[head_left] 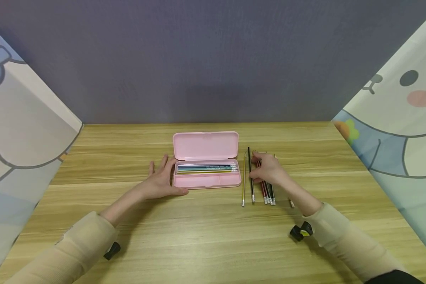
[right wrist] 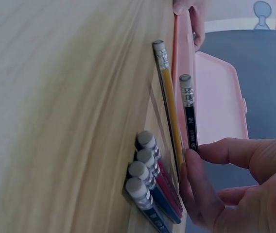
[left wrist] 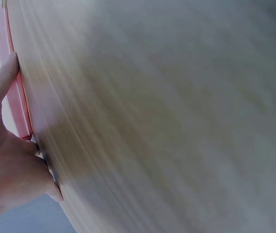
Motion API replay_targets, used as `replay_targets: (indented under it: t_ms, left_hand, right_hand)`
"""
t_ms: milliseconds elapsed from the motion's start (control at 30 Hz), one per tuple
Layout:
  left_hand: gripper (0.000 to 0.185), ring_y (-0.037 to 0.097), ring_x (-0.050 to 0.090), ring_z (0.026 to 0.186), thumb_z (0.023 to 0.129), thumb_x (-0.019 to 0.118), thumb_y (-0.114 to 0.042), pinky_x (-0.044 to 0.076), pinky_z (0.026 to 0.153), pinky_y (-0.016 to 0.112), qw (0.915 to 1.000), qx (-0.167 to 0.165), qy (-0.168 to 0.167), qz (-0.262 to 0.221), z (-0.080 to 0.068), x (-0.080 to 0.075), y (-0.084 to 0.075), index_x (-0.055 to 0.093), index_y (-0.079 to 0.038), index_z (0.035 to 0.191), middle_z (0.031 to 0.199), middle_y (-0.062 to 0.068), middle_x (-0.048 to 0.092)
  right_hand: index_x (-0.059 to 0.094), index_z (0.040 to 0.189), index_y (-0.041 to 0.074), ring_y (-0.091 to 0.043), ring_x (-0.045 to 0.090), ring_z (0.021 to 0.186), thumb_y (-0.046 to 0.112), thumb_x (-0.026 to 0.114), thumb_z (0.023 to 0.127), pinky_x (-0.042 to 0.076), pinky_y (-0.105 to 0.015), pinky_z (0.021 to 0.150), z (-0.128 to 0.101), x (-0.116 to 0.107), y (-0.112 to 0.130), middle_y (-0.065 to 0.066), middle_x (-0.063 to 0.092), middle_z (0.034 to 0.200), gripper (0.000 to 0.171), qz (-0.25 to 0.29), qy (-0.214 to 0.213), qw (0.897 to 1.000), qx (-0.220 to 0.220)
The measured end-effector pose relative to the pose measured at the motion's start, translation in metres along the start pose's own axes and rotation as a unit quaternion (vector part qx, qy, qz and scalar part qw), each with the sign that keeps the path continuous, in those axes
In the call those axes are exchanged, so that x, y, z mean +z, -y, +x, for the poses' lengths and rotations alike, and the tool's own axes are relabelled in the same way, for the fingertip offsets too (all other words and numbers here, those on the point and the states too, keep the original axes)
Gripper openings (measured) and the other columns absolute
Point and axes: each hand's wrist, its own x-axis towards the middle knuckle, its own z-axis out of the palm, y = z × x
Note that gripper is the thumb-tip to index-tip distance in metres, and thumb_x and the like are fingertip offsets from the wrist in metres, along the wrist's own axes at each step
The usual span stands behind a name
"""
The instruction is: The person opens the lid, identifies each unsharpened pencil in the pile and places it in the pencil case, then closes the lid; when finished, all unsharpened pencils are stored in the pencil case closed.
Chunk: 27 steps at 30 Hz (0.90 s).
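Note:
A pink pencil case [head_left: 197, 182] lies with its lid [head_left: 206, 146] tipped back, and several pencils [head_left: 206, 169] are lined up in its rear compartment. At the left end, my left hand [head_left: 156, 183] holds the case between thumb and index finger, its other fingers spread. My right hand [head_left: 268, 169] pinches a black pencil [right wrist: 188, 99] between thumb and fingers; its eraser end points toward me. Left of that, a yellow pencil [head_left: 243, 181] rests on the table. Several dark and red pencils [head_left: 268, 197] lie beneath and beside my right hand, partly hidden.
The wooden table [head_left: 206, 236] carries everything. Another pencil's eraser end [head_left: 292, 204] shows beside my right wrist. A dark grey panel [head_left: 209, 63] stands behind the table, and cartoon-printed sheets [head_left: 387, 126] flank both sides.

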Motion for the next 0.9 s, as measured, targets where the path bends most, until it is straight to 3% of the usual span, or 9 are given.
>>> replay_targets:
  t_ms: [167,367,633,900]
  left_hand:
    - [0.096,0.05,-0.004,0.159,0.079,0.086,-0.05,-0.014,0.118,0.078,1.0,0.0,-0.001,0.002,0.001,0.0,0.001,0.029,-0.019,0.149,0.166,0.026,0.031]
    - [0.096,0.05,-0.003,0.159,0.079,0.086,-0.05,-0.014,0.118,0.078,1.0,0.0,-0.003,0.004,0.0,0.001,0.0,0.029,-0.019,0.149,0.166,0.025,0.031]
    - [0.099,0.048,-0.005,0.16,0.078,0.085,-0.051,-0.015,0.119,0.076,1.0,-0.008,0.003,0.002,0.0,0.001,-0.001,0.028,-0.019,0.152,0.168,0.026,0.026]
    - [0.097,0.048,-0.004,0.16,0.079,0.086,-0.05,-0.015,0.119,0.076,1.0,-0.007,0.002,0.002,0.0,0.0,-0.001,0.028,-0.018,0.15,0.167,0.026,0.028]
  right_hand:
    - [0.017,0.161,-0.005,-0.013,0.07,0.073,-0.008,0.067,0.086,0.065,-0.03,0.074,-0.002,-0.005,-0.005,-0.034,0.04,0.153,0.09,0.081,0.018,0.997,0.001]
    - [0.018,0.162,-0.001,-0.014,0.069,0.078,-0.008,0.064,0.089,0.065,-0.031,0.078,-0.004,-0.011,-0.006,-0.034,0.045,0.143,0.087,0.125,0.011,0.992,-0.011]
    - [0.022,0.164,0.015,-0.011,0.07,0.081,-0.005,0.065,0.093,0.065,-0.03,0.078,-0.011,-0.017,-0.004,-0.02,0.059,0.115,0.085,0.131,-0.029,0.99,-0.051]
    - [0.034,0.161,0.023,-0.007,0.069,0.083,0.002,0.067,0.097,0.064,-0.029,0.081,-0.011,-0.017,-0.002,-0.021,0.065,0.113,0.074,0.122,-0.08,0.983,-0.109]
